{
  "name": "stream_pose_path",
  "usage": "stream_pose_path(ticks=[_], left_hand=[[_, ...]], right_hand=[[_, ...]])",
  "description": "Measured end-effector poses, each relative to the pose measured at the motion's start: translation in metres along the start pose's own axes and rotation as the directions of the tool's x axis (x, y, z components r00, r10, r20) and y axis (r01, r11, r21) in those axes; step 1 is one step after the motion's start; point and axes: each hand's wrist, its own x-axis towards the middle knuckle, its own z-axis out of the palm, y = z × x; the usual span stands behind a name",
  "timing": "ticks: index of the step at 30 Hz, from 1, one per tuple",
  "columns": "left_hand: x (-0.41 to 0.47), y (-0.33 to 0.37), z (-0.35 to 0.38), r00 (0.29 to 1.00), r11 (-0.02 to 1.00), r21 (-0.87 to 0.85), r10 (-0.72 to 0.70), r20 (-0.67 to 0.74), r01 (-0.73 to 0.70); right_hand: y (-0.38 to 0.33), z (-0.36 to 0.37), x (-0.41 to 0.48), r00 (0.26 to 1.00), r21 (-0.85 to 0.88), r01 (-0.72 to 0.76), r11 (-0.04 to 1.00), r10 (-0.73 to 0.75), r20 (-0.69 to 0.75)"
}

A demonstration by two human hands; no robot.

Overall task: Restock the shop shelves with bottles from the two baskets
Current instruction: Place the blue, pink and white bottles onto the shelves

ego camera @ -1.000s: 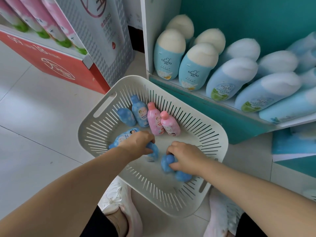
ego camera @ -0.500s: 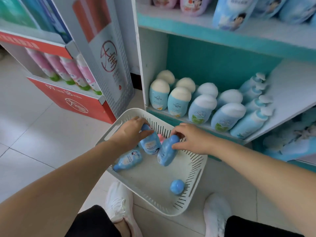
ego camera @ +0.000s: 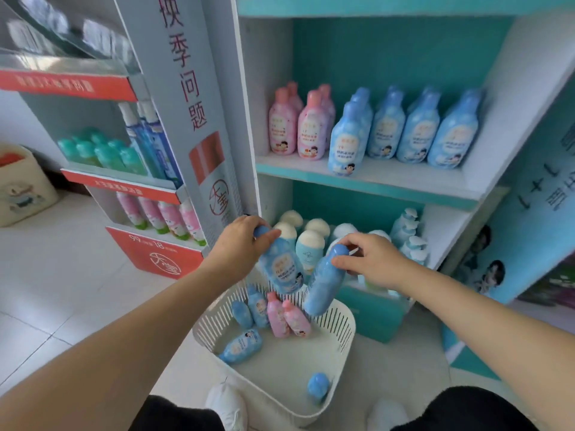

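— What is the biggest thing here?
— The tall teal shelf (ego camera: pixel 367 181). Its middle board is flat and white. Pink bottles (ego camera: pixel 298 129) stand on the left of it, and a row of blue bottles (ego camera: pixel 420 132) stands on the right.
— And on the floor?
— A white plastic basket (ego camera: pixel 280 399) with thin slots in its walls. Some small bottles (ego camera: pixel 241 346) lie inside it.
— Where are the two bottles to go up?
— In the air over the basket, below the middle board. The left hand (ego camera: pixel 241 241) curls round the top of a blue bottle with a label (ego camera: pixel 281 269). The right hand (ego camera: pixel 373 259) pinches the cap end of a plain blue bottle (ego camera: pixel 325 281) with thumb and fingers.
— Which way do they point?
— Caps up, bottoms down, both leaning. They look smooth, round and plastic.
— Which hand is closer to the blue row?
— The right one, I think. The row is up and ahead, so both hands must lift and stand their bottles straight.
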Motion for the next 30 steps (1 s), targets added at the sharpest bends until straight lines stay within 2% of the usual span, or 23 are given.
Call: stream_pose_path(ticks=[5,11,20,25,30], left_hand=[[-0.007,0.028,-0.033,0.999,0.999,-0.009,0.045,-0.020,-0.045],[-0.007,0.049,-0.057,0.993,0.996,0.005,0.090,-0.079,-0.090],[0.017,0.078,-0.081,0.981,0.992,-0.055,0.100,-0.166,-0.110],[0.036,0.090,-0.083,0.980,0.987,-0.069,0.131,-0.153,-0.142],[0.057,0.097,-0.079,0.976,0.982,-0.067,0.165,-0.143,-0.176]], right_hand=[[-0.036,-0.036,-0.018,0.989,-0.115,0.017,0.993,-0.034,-0.142],[-0.077,-0.073,-0.022,0.930,-0.132,-0.004,0.991,-0.045,-0.365],[-0.091,-0.134,0.008,0.778,0.039,-0.089,0.995,0.094,-0.621],[-0.084,-0.153,0.032,0.690,0.173,-0.088,0.981,0.185,-0.699],[-0.069,-0.157,0.060,0.656,0.129,-0.179,0.975,0.216,-0.723]])
